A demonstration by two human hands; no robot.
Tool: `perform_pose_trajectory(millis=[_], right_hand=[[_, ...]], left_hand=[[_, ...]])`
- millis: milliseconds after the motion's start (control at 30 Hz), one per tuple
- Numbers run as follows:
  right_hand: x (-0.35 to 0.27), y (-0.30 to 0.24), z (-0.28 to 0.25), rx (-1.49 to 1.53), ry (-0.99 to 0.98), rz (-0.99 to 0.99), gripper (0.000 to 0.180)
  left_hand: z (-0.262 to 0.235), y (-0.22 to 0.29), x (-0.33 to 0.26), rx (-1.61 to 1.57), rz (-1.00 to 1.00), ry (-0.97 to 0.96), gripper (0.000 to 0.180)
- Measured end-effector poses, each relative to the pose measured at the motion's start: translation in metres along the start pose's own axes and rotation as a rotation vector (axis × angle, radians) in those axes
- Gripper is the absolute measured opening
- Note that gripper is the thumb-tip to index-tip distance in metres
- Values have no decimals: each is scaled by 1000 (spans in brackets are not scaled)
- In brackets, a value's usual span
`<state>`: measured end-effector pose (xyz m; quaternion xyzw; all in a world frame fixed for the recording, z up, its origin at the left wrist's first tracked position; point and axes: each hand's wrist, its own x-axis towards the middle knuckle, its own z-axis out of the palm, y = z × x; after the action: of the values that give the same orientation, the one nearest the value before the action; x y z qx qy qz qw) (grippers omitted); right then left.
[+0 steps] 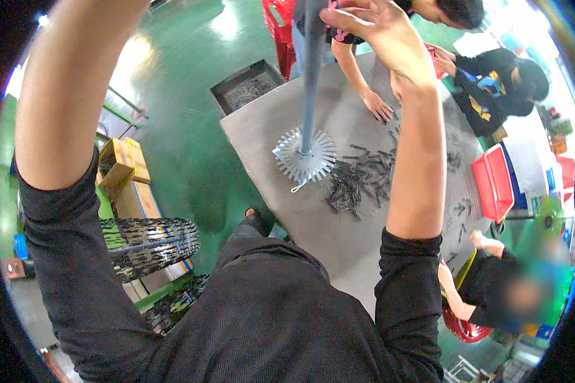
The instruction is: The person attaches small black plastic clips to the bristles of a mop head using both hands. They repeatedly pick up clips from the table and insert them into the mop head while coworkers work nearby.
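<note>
A grey pole (311,70) rises from a silver disc with radial slots (305,153) that rests on the table, a pale cord loop at its near edge. My right arm is raised, and my right hand (370,22) is high beside the pole. Its thumb and fingers look stretched and apart, their tips close to the pole; whether they touch it I cannot tell. My left forearm runs up past the top edge, leaving that hand outside the picture. Right of the disc lies a heap of small black strip-like pieces (351,188).
A co-worker's hand (377,105) rests on the grey table (255,137); other people sit along its right side. A dark tray (248,89) of small pieces stands beyond the left corner. Red bins (494,182) are at right. Cartons (124,159) and a rack of black pieces (156,246) stand left.
</note>
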<state>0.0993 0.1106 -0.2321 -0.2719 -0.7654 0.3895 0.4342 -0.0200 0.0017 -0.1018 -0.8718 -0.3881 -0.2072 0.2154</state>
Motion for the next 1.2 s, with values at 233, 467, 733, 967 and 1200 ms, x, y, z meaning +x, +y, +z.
perform_pose_trajectory(millis=[233, 467, 733, 967, 1200], right_hand=[[66, 30, 92, 346, -134, -25, 36], [120, -28, 186, 413, -133, -2, 30], [181, -94, 329, 605, -384, -117, 29], [218, -89, 478, 869, -541, -32, 18], [246, -2, 644, 679, -467, -20, 19]], left_hand=[[-25, -35, -28, 32, -275, -118, 31], [-89, -109, -95, 149, -256, -139, 18], [-140, -176, -181, 195, -371, -226, 22], [-214, -210, -236, 247, -503, -281, 27], [-288, -217, -312, 727, -560, -98, 33]])
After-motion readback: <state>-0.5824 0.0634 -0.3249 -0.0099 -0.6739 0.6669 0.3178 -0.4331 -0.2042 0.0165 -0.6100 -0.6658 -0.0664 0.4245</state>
